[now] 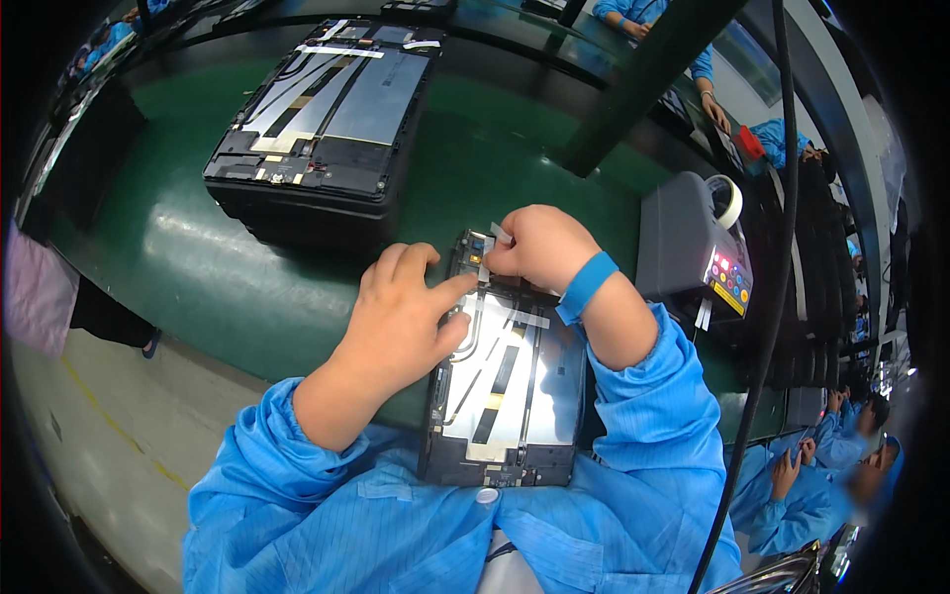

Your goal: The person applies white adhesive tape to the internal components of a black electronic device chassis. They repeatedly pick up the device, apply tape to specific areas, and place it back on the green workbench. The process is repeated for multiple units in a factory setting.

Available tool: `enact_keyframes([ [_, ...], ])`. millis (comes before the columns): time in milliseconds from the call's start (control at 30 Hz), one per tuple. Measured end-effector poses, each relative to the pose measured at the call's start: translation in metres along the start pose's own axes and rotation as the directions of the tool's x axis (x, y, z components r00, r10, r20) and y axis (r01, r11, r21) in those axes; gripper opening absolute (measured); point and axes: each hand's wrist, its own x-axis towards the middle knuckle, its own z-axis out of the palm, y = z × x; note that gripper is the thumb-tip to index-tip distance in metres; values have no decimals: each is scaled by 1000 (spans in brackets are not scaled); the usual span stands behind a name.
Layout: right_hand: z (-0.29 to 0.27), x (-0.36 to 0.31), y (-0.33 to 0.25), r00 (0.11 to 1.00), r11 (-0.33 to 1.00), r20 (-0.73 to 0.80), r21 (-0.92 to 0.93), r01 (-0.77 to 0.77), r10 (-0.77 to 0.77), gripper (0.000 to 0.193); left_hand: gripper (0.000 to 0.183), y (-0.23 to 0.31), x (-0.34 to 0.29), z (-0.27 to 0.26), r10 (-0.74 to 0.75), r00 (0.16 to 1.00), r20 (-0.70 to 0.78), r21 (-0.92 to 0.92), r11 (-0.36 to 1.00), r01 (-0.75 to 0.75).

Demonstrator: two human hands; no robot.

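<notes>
An opened tablet (556,396), its silver inner panel and dark cables bared, lies in front of me on the green table. My right hand (544,249) pinches a short strip of pale tape (501,235) over the tablet's far end, beside a small yellow component. Part of that strip is hidden behind my fingers. My left hand (391,312) rests at the tablet's far left edge. Its fingers are spread, with the index fingertip touching down near the tape and the thumb bent apart from it. A blue band (588,285) circles my right wrist.
A tall stack of similar opened tablets (366,99) stands at the far left on the green table (198,287). To the right sits a grey tape dispenser (673,233) with a tape roll (728,203). A black cable (767,327) hangs nearby. Co-workers in blue sit beyond.
</notes>
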Motion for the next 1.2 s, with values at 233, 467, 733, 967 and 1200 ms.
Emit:
enact_keyframes([
  [233, 30, -26, 15, 831, 871, -377, 109, 478, -409, 13, 37, 5, 2, -3, 31, 1000, 5, 97, 995, -32],
  [467, 43, -39, 28, 807, 806, -319, 174, 565, -497, 21, 39, 11, 0, -5, 43, 999, 16, 147, 988, -45],
  [733, 41, -43, 25, 809, 796, -270, 187, 576, -522, 25, 42, 12, 5, -9, 176, 983, 56, 157, 971, -183],
  [967, 35, -75, 26, 838, 924, -425, 9, 382, -343, 20, 33, 38, 36, -20, 341, 899, 273, 208, 892, -401],
  [1200, 57, -141, 12, 836, 893, -465, 180, 413, -293, 20, 23, 63, -2, -21, 382, 922, -62, -350, 857, -379],
])
